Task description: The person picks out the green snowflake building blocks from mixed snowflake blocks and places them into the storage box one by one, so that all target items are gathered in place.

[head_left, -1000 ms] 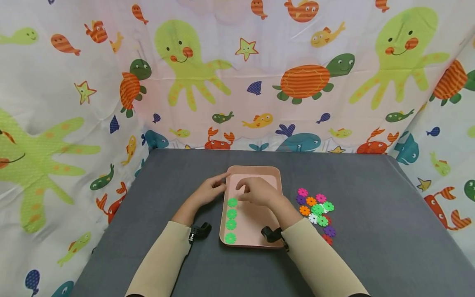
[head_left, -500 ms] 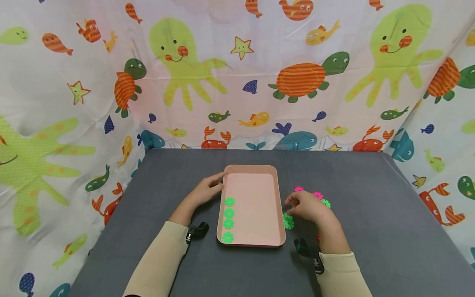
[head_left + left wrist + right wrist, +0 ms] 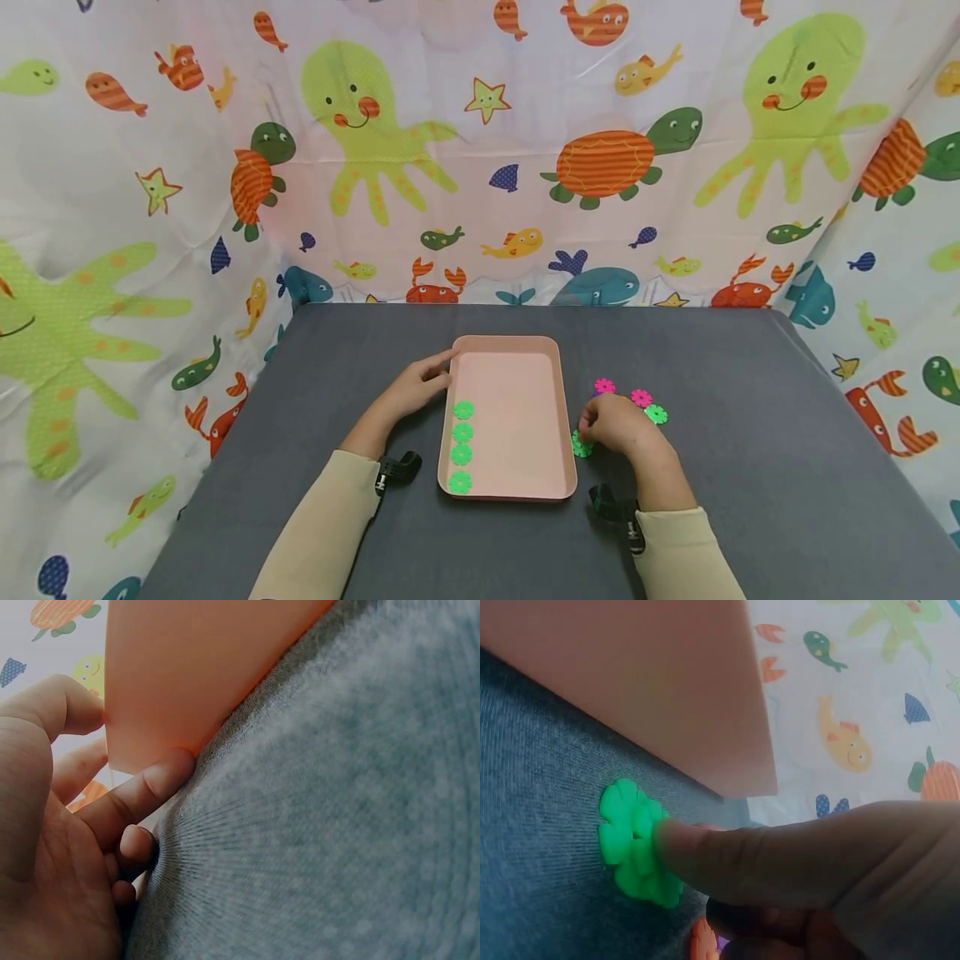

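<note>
A pink rectangular tray (image 3: 513,417) lies on the table with several green flower-shaped discs (image 3: 462,432) in a column along its left side. My left hand (image 3: 405,392) rests at the tray's upper left edge, fingertips touching the outer wall (image 3: 172,682). Just right of the tray, my right hand (image 3: 618,425) has thumb and fingers at green flower-shaped discs (image 3: 634,844). In the right wrist view the thumb presses on the edge of one disc, which overlaps another. Fingers behind the thumb are partly hidden.
Pink flower-shaped discs (image 3: 641,397) and another green disc (image 3: 656,414) lie beyond my right hand, which covers much of the pile. An orange disc (image 3: 703,939) peeks out below the fingers. A sea-animal curtain (image 3: 480,167) hangs behind the grey table (image 3: 360,533).
My right hand has moved from above the tray to the right, down to the pile, and closed on a green disc. The left hand stays at the tray's edge.
</note>
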Tool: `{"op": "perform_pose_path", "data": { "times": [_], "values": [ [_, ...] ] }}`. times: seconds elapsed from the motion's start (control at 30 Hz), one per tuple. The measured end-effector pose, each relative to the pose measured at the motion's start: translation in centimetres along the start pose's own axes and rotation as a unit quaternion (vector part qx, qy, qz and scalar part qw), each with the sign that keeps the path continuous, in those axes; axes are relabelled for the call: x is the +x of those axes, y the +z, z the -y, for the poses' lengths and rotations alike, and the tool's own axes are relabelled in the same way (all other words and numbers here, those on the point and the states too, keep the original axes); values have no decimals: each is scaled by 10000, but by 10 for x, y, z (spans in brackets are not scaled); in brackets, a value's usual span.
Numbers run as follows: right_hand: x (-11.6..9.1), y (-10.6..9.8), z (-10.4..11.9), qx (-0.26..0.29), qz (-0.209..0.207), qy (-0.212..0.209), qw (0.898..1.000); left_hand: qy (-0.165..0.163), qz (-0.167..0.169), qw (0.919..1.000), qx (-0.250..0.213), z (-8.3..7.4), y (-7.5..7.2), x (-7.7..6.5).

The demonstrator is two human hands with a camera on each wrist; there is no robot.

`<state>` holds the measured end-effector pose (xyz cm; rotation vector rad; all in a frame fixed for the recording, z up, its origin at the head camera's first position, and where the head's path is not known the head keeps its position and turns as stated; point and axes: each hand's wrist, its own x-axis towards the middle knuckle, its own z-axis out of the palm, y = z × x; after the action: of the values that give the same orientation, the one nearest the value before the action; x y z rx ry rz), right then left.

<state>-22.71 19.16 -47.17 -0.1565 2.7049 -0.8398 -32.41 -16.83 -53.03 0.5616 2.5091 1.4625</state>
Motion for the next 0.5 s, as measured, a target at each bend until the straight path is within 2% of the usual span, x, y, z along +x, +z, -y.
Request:
{"op": "perform_pose_path", "data": {
  "times": [0.5],
  "values": [
    [7,5,0,-156,-189,268,9993,73,54,9999,-60,-1,-1,0]
  ]
}}
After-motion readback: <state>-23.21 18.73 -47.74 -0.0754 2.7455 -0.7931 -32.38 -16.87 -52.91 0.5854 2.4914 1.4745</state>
